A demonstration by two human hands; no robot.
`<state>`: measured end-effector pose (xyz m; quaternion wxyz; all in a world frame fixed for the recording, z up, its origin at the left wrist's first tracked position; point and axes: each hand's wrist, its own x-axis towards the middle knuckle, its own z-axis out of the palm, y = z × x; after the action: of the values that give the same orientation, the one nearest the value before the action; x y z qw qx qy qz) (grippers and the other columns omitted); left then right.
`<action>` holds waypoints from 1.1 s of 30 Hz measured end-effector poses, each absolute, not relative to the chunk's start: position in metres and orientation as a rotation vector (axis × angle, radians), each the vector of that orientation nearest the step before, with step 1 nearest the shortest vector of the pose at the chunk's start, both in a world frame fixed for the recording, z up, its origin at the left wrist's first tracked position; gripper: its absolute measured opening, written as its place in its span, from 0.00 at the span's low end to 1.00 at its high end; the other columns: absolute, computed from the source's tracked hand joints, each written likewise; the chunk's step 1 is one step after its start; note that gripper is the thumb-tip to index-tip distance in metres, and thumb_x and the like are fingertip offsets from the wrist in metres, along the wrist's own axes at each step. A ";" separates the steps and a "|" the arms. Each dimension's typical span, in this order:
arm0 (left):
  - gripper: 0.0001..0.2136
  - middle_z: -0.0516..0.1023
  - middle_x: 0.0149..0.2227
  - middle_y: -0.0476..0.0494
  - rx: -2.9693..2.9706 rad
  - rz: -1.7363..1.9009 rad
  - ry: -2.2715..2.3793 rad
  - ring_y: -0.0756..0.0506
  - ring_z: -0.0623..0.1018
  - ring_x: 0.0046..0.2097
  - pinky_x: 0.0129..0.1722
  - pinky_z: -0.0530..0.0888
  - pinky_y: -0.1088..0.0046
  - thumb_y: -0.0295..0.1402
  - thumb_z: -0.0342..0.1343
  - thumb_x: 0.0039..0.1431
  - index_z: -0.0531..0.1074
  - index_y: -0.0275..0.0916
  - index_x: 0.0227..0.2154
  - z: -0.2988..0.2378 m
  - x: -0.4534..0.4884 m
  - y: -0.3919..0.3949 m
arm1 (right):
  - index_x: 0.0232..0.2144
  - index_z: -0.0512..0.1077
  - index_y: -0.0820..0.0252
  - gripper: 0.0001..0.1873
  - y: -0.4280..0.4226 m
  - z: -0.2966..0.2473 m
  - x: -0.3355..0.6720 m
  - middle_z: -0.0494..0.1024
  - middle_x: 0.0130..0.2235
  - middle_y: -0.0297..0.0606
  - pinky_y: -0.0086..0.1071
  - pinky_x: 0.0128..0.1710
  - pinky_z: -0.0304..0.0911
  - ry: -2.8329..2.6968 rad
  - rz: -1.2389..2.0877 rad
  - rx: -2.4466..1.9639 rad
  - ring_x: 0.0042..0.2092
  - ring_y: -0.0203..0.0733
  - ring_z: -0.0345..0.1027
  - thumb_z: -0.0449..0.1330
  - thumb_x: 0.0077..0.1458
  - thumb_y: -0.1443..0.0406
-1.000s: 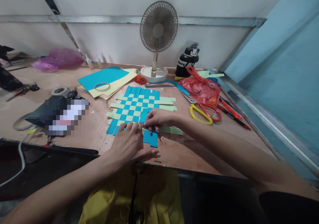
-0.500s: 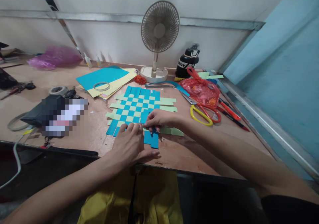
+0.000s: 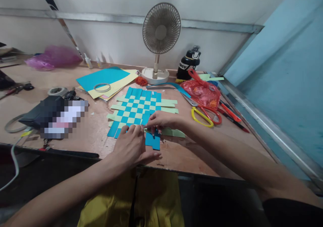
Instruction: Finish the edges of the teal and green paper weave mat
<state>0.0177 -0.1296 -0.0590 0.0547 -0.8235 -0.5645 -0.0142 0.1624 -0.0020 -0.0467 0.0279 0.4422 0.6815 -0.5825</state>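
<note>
Head | left hand (image 3: 130, 147), right hand (image 3: 161, 121) on paper weave (image 3: 133, 109) | table edge (image 3: 176, 172) close

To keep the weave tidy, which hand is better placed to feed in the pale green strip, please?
Probably the right hand: its fingers are at the pale green strip, while the left hand sits further from it, on the blue strips.

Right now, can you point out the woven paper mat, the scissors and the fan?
Woven paper mat (image 3: 133, 111): head view, on its blue-and-green checked middle.
Scissors (image 3: 188, 100): head view, on the metal blades.
Fan (image 3: 161, 32): head view, on the centre of the round grille.
</note>
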 end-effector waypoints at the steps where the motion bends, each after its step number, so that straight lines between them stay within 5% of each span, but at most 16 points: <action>1: 0.42 0.71 0.38 0.35 -2.503 -0.049 -1.708 0.37 0.69 0.41 0.42 0.60 0.58 0.68 0.33 0.52 0.74 0.31 0.39 -0.059 0.018 -0.130 | 0.21 0.71 0.63 0.14 -0.001 -0.047 0.163 0.77 0.21 0.33 0.22 0.17 0.52 2.104 -1.794 1.350 0.16 0.26 0.61 0.66 0.48 0.59; 33: 0.40 0.70 0.40 0.36 -2.549 -0.132 -1.738 0.37 0.68 0.44 0.44 0.61 0.57 0.66 0.33 0.55 0.71 0.33 0.45 -0.065 0.009 -0.129 | 0.19 0.68 0.63 0.12 -0.002 -0.046 0.159 0.75 0.19 0.32 0.21 0.17 0.52 2.021 -1.807 1.422 0.16 0.26 0.61 0.64 0.50 0.64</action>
<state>0.0090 -0.1286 -0.0646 0.0266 -0.8251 -0.5627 -0.0426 0.1586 -0.0024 -0.0459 0.0401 0.4641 0.6597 -0.5897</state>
